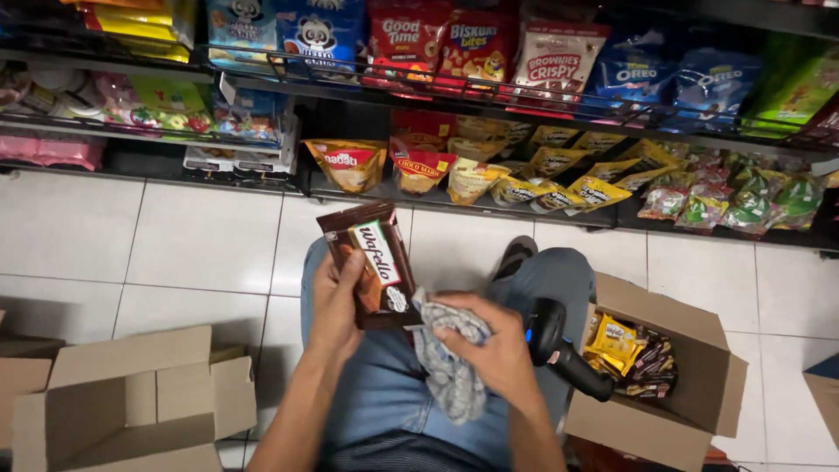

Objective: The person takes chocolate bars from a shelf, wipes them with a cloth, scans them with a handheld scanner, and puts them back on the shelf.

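Note:
My left hand (pixel 336 301) holds a brown snack packet (pixel 371 262) upright above my lap, thumb on its front. My right hand (pixel 489 345) grips a grey-white cloth (pixel 446 367), which is pressed against the packet's lower right corner. A black handheld scanner (pixel 555 341) rests on my right thigh, just right of that hand. I sit on the floor in blue jeans, facing low shop shelves.
An open cardboard box (pixel 690 376) with yellow and dark snack packets stands at my right. An empty open carton (pixel 131 402) lies at my left. The low shelves (pixel 463 197) ahead hold rows of yellow, red, blue and green snack bags. White floor tiles (pixel 175 236) lie between.

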